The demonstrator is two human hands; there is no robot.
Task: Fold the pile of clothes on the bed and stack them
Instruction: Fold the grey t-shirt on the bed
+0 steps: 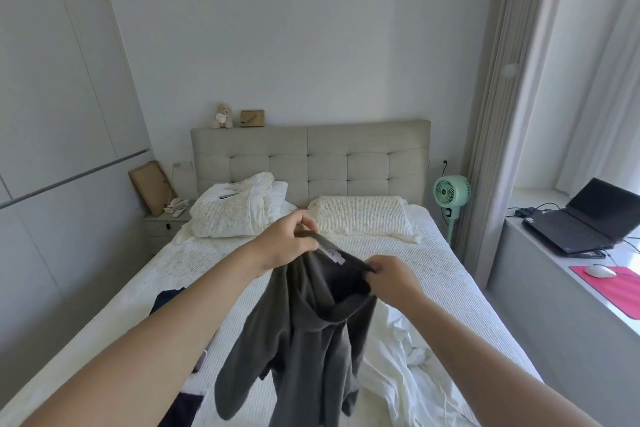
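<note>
A dark grey top (304, 340) hangs in the air above the bed (450, 288), its white neck label showing between my hands. My left hand (287, 243) pinches the collar on the left side. My right hand (391, 276) pinches the collar on the right. The sleeves and body dangle crumpled below. A white garment (408, 367) lies rumpled on the bed to the right. A dark navy piece (166, 298) lies on the left of the bed, and another dark piece (183, 409) shows at the bottom left, partly hidden by my left arm.
Two pillows (360, 218) and a folded floral quilt (232, 211) lie at the headboard. A nightstand (166, 224) stands at the left, a green fan (452, 192) at the right. A laptop (585, 218), mouse and pink mat rest on the window ledge.
</note>
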